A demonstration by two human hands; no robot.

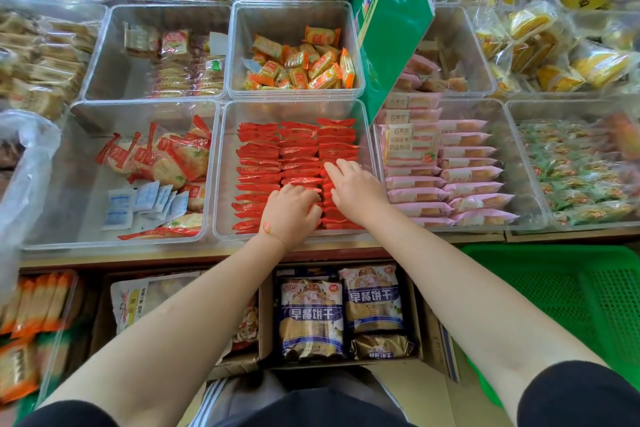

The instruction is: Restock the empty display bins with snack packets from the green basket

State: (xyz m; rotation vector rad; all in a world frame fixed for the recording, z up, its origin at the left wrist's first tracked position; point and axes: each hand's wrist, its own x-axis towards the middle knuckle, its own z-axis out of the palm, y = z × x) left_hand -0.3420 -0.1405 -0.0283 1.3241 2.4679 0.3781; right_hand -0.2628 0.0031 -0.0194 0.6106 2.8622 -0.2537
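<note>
A clear bin (221, 163) at the front centre holds three neat rows of red snack packets (259, 163). Both hands are inside it, over the near right part of the rows. My left hand (289, 213) rests on the packets of the middle row with its fingers bent down onto them. My right hand (349, 189) lies flat on the right row, fingers stretched forward and touching the packets. The green basket (568, 291) stands low at the right, below the counter edge; only its mesh wall and rim show.
Around it stand more clear bins: red-wrapped round crackers (166, 156) left, pink packets (460, 177) right, orange packets (304, 62) behind. A green sign card (388, 21) leans over the back right. Cardboard boxes of blue biscuit bags (311, 315) sit under the counter.
</note>
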